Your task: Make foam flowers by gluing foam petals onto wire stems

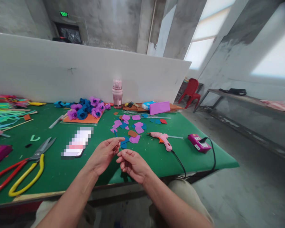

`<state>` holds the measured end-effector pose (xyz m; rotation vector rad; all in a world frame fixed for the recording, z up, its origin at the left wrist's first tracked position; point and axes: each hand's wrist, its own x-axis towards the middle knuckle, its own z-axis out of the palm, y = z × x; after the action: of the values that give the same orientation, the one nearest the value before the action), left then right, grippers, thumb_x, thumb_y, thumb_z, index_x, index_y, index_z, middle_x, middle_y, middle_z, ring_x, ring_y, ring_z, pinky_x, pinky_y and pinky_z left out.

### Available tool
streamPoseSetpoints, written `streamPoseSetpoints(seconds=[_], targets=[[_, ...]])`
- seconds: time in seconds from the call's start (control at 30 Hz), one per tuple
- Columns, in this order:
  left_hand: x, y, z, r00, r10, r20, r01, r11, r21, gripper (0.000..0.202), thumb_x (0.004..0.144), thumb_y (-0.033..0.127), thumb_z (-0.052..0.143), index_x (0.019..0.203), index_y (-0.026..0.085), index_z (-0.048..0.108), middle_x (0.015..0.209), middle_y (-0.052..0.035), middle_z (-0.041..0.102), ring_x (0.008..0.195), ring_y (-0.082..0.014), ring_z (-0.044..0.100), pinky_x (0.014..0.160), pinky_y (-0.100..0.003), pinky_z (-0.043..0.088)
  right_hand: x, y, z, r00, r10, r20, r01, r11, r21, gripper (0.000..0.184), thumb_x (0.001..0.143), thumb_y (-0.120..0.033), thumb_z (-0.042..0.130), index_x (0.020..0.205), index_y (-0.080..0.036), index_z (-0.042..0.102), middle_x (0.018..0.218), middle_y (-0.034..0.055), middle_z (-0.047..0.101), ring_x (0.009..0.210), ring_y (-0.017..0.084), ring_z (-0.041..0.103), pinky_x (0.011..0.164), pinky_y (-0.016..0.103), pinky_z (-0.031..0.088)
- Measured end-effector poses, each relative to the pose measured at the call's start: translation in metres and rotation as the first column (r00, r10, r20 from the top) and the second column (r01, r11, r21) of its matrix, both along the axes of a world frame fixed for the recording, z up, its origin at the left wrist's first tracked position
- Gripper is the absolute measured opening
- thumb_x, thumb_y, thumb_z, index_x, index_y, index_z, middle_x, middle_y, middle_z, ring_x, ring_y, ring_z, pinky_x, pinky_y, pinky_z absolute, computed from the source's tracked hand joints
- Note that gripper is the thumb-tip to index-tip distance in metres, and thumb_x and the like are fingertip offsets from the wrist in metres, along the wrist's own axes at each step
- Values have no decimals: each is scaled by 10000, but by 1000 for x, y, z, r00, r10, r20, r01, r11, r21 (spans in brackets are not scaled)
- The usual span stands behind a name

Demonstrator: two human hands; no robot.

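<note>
The green surface (154, 160) spreads before me, with the white board (142, 76) upright along its far side. The shears (39, 155) lie at my left, blades apart, handles toward me. Beyond them the purple and blue flowers (82, 113) sit bunched on an orange sheet (90, 120); these look formed, so I judge that part of the work done. The bottle (117, 93) stands upright behind, close to the board. The glue gun (160, 136) rests on its side to my right, its cord running off the near edge, and neither hand touches it. The purple box (199, 144) sits farther right with a plug in it. My left grip (106, 153) and my right grip (131, 163) come close together over the near part of the surface. Just past them the loose petals (139, 128), mostly purple with some blue and brown, lie scattered flat; they seem unused, so I take it that a good share of the work is left. Slimmest of all is the pale stick (119, 145), held between my hands: the left grip pinches it with thumb and forefinger, the right grip pinches its lower end. Something blue shows near its top, though whether it is attached I cannot tell. This piece looks barely started.
</note>
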<state>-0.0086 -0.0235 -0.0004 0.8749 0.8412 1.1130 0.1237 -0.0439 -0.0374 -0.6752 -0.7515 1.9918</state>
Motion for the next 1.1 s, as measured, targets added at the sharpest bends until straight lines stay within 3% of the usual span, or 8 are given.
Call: streamPoseSetpoints(seconds=[0.27, 0.5, 0.67, 0.83, 1.0, 1.1], targets=[[5, -1, -1, 996, 86, 16, -84, 994, -64, 238, 620, 296, 718, 741, 100, 657, 548, 23, 509, 484, -61, 449, 487, -193, 375, -1, -2, -1, 1000, 28, 6, -28, 1000, 10, 268, 693, -355, 677, 779, -119, 581, 642, 1, 649, 426, 30, 539, 411, 119, 424], [2, 1, -5, 995, 83, 59, -80, 995, -56, 270, 594, 244, 734, 523, 140, 496, 505, 53, 471, 477, -55, 444, 480, -185, 373, -1, -1, -2, 998, 34, 55, -35, 999, 26, 290, 690, -376, 673, 787, -114, 594, 635, 4, 651, 422, 31, 540, 413, 121, 424], [5, 1, -5, 992, 116, 40, -115, 993, -34, 315, 591, 275, 741, 523, 151, 460, 475, 66, 436, 450, -50, 411, 459, -178, 350, -1, -2, -2, 997, 45, 64, -48, 998, 46, 285, 711, -381, 651, 798, -115, 595, 649, 11, 657, 430, 36, 548, 415, 125, 420], [-1, 4, 0, 994, 102, -26, -102, 995, 24, 346, 669, 460, 640, 784, 134, 634, 645, 4, 554, 544, -75, 472, 504, -192, 381, 3, 0, 5, 999, 17, 36, -20, 997, 69, 269, 710, -370, 658, 782, -121, 589, 634, 5, 655, 423, 38, 543, 405, 127, 413], [-3, -1, 3, 961, 41, -274, -3, 991, 137, 291, 688, 391, 644, 820, 137, 694, 747, -56, 638, 634, -110, 511, 576, -217, 399, 7, 2, 12, 996, -86, 25, 84, 995, 44, 301, 667, -383, 693, 785, -125, 591, 629, -5, 647, 424, 37, 536, 398, 129, 401], [4, -6, 3, 960, 16, -279, 21, 991, 129, 262, 652, 363, 680, 794, 144, 703, 762, -73, 659, 682, -141, 545, 611, -240, 411, 2, 1, 9, 994, -107, 32, 105, 993, 62, 313, 664, -404, 687, 766, -125, 588, 647, 3, 648, 436, 38, 538, 411, 135, 405]])
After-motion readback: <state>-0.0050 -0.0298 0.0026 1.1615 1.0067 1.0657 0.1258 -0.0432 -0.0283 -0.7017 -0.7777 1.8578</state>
